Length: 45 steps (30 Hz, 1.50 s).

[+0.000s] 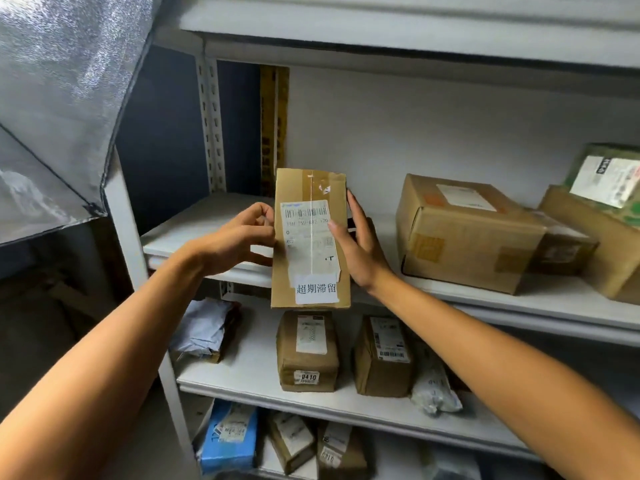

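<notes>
Before the white shelving, both hands hold a narrow cardboard box [311, 188] upright, just in front of the edge of the middle shelf [485, 301]. The left hand [239, 237] pinches the box's left edge with curled fingers. The right hand [362, 244] clasps the right edge, its thumb laid across the front and its fingers reaching up along the side. The front of the box faces the camera and carries a shipping label [308, 233] with a barcode. Below the label is a white sticker [317, 289] printed with four Chinese characters.

To the right, on the middle shelf, lies a large cardboard box [464, 233], with a smaller taped box [561, 251] just behind it. At the far right a green-printed carton [609, 174] rests on another brown box [588, 237].

On the lower shelf [242, 370] stand two brown parcels [306, 351] [382, 358] side by side. A grey bag [434, 389] lies to their right and a pale wrapped bundle [204, 330] to their left. Further down sits a blue parcel [230, 438]. A silvery sheet [62, 81] hangs at the left.
</notes>
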{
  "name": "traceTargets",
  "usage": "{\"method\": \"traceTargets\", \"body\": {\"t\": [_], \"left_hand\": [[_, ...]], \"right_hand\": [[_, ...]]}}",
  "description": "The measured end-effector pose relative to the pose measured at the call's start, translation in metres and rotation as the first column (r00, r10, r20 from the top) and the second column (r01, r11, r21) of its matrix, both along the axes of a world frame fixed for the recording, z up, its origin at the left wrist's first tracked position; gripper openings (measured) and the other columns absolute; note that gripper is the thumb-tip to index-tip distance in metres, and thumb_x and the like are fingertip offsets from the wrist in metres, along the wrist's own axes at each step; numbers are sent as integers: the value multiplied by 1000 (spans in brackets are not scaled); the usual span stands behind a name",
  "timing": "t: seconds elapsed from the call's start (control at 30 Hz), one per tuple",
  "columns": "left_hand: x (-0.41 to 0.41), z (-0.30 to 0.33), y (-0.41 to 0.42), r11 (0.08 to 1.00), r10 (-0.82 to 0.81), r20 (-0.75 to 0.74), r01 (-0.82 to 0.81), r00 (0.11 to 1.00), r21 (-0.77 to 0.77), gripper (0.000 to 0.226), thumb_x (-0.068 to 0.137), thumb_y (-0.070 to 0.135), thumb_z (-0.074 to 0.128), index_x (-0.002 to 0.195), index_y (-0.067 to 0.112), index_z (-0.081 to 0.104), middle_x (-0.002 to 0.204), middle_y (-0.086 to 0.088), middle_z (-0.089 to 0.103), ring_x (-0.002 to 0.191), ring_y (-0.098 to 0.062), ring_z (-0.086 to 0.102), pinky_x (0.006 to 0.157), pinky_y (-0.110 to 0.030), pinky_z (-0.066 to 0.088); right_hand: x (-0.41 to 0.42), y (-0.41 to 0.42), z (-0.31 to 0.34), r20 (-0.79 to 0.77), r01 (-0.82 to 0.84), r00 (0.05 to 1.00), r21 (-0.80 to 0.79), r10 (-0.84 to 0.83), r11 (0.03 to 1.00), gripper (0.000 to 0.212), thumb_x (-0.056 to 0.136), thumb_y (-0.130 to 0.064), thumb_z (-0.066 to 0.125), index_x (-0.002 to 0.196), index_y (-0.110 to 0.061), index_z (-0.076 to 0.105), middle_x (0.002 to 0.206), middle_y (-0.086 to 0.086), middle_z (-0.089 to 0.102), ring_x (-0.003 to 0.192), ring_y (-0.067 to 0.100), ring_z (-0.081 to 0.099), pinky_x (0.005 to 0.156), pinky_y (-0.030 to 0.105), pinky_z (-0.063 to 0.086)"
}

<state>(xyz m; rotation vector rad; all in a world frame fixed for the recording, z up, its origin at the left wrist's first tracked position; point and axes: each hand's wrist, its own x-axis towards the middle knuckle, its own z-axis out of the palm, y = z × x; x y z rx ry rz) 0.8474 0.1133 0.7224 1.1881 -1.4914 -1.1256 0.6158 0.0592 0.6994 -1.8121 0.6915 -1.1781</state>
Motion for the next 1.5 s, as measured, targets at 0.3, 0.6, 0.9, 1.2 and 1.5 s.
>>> {"method": "traceTargets", "body": {"t": [0.3,0.6,0.9,1.2,1.5], "left_hand": [[-53,-25,-4,952,-291,-5,290,957,96,81,57,20,70,129,2,38,137,-22,54,124,-42,59,95,-57,56],[-148,-48,-19,807,-569,-52,569,821,157,49,62,13,73,100,15,43,119,-19,55,108,-39,58,90,-58,49],[-296,-58,-12,692,-693,-101,698,714,184,55,53,17,73,99,16,41,104,-12,50,95,-30,54,74,-43,58],[-476,-62,5,521,-827,-109,825,552,221,65,53,21,74,110,12,44,98,-4,63,88,-15,65,69,-30,57],[-665,-74,57,285,-949,-68,931,307,227,55,52,23,71,100,15,45,107,-9,59,98,-24,64,87,-47,59]], "right_hand": [[-68,56,-30,57,243,968,0,-243,970,64,103,-44,49,159,-41,18,141,-13,45,131,-7,46,110,25,42],[-156,105,-78,157,445,874,118,-460,887,59,106,-13,44,159,-21,21,140,-27,49,132,-8,46,102,12,41],[-283,142,-85,-2,727,684,89,-730,681,68,93,-64,52,154,-47,30,137,7,54,129,18,53,111,44,44],[-428,213,-86,3,875,476,97,-880,474,62,92,-64,52,150,-55,32,125,6,54,114,18,59,108,44,46],[-565,308,-100,20,971,183,153,-983,184,53,104,-30,52,149,-47,29,113,-12,52,94,1,57,83,5,44]]}}
